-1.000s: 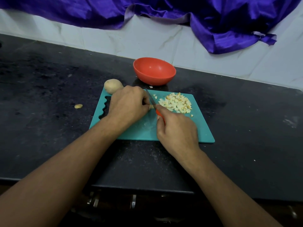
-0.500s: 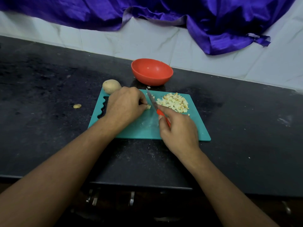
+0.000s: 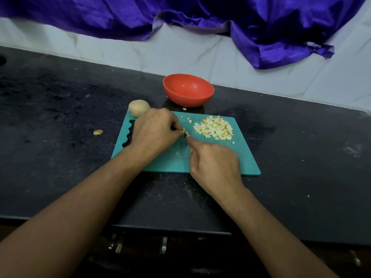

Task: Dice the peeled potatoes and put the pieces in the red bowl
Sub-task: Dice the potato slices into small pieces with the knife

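**spudnewb:** Working on a tiny bit here. My left hand [image 3: 154, 131] is curled over, fingertips pinching the potato stub [image 3: 184, 132] mid-board. My right hand [image 3: 214, 163] is closed up with the forefinger stretched toward the stub. Whatever it's gripping is hidden underneath, so can't tell from this angle. Tips?

**dicer_dan:** Tuck those left fingertips back, a stub that small will probably roll. Lay it flat side down on the cutting board [image 3: 230, 163] and take short, straight cuts to match your diced pile [image 3: 213, 128] on the right. The red bowl [image 3: 188, 100] just behind the board looks empty, so the scooping's not done yet. The whole potato [image 3: 139, 107] at the far left corner needs dicing too. Grab that scrap [image 3: 98, 132] off the bench [image 3: 60, 157].
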